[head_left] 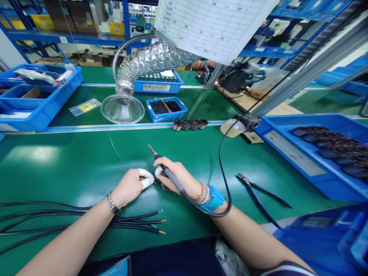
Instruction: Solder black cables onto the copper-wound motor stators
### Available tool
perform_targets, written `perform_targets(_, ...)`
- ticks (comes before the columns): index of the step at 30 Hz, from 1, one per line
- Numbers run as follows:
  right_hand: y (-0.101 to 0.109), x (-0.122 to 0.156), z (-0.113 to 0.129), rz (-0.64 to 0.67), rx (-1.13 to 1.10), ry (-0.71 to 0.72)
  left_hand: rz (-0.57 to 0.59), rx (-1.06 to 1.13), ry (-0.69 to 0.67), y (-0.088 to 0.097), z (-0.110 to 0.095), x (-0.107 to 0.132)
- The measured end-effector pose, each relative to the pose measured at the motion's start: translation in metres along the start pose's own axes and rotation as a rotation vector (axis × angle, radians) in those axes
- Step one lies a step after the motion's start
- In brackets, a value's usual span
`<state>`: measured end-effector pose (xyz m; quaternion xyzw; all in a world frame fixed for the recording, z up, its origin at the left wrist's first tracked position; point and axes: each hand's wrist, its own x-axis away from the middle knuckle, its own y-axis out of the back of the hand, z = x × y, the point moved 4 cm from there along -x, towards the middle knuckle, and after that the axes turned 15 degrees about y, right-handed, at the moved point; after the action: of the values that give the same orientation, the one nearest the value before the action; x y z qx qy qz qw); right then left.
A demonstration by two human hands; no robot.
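Note:
My right hand is closed around a soldering iron, its bare metal tip pointing up and away to the left. White finger covers are on fingers of both hands. My left hand pinches close beside the right, on something too small and hidden to make out. Between the two hands a small dark part shows partly under my right fingers. Black cables with stripped, coloured wire ends lie beneath my left forearm. Diagonal cutters rest with their handles spread, to the right of my right hand.
A fume extraction hood hangs at the back, beside a small blue bin of black parts. Several round motor-like parts stand in a row. Solder wire dangles left. Blue trays flank the bench; a paper sheet hangs above.

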<state>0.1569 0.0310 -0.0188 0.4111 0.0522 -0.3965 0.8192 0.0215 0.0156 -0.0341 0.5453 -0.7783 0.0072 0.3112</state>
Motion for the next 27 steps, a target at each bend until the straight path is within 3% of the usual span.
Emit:
perform_targets(4,-0.011,0.001,0.007,-0.100,0.251,0.076,-0.017,0.057,0.035,-0.003,-0.001,0.002)
perform_targets(9,-0.009,0.022,0.021,-0.182,0.316,0.144,0.074,0.113,0.085,-0.003,0.002,0.000)
perform_targets(15,-0.011,0.055,0.023,-0.160,0.495,0.212,0.178,0.109,0.161,-0.005,0.013,-0.004)
perform_targets(27,-0.012,0.046,0.013,-0.225,0.592,0.291,0.289,0.234,0.186,-0.011,0.014,-0.005)
